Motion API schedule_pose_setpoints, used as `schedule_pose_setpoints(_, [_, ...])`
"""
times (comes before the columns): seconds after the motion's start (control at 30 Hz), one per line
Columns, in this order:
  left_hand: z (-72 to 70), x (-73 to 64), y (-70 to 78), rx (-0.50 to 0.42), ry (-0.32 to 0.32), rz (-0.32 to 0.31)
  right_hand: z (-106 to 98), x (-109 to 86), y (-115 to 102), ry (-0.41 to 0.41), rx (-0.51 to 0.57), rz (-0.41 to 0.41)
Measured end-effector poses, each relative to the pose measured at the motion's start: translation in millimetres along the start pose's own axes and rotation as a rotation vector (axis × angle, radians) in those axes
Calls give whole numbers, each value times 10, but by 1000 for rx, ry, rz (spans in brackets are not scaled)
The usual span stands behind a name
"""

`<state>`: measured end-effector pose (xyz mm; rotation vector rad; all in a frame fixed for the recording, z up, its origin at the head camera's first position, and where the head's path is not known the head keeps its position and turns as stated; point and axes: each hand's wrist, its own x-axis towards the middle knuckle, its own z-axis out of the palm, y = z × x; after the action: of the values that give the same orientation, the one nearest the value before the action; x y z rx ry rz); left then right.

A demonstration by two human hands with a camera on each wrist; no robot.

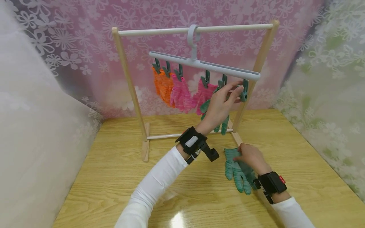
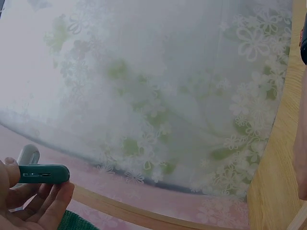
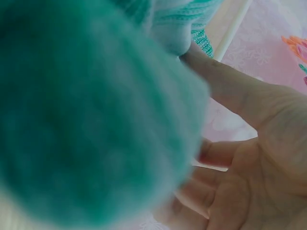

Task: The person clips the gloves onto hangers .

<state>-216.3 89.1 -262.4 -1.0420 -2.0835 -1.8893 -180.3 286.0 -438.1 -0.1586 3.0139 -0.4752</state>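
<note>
At the right end of a pale grey clip hanger [image 1: 228, 71], my left hand [image 1: 219, 106] pinches a dark green clip [image 1: 244, 91] between thumb and fingers. The left wrist view shows this clip [image 2: 45, 174] side-on in the fingertips. Lower down, my right hand [image 1: 252, 157] holds a green knitted glove [image 1: 238, 175] by its cuff, the glove's fingers hanging toward me. Close up in the right wrist view, the glove [image 3: 96, 124] is blurred and covers the fingertips. Another green glove [image 1: 224, 125] hangs from the hanger, partly hidden behind my left hand.
Clips also hold an orange glove [image 1: 164, 88], a pink glove [image 1: 180, 95] and another pink glove [image 1: 203, 95]. The hanger hooks over the top bar [image 1: 159, 31] of a wooden rack on a wood-grain table [image 1: 119, 190]. Flowered curtains [image 1: 322, 82] surround the table.
</note>
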Motion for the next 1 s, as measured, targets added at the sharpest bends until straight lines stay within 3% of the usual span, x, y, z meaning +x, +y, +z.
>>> schedule_pose_setpoints(0.17, [6, 11, 3, -8, -10, 9, -3, 2, -19, -19, 22, -2])
schedule_pose_setpoints(0.4, [8, 5, 19, 37, -7, 18, -17, 23, -62, -123, 58, -33])
schedule_pose_setpoints(0.7, [14, 27, 5, -184, -31, -49, 30, 79, -102, -99, 75, -82])
schedule_pose_setpoints(1.0, [14, 10, 7, -221, -34, -82, 115, 105, -210, -66, 146, -180])
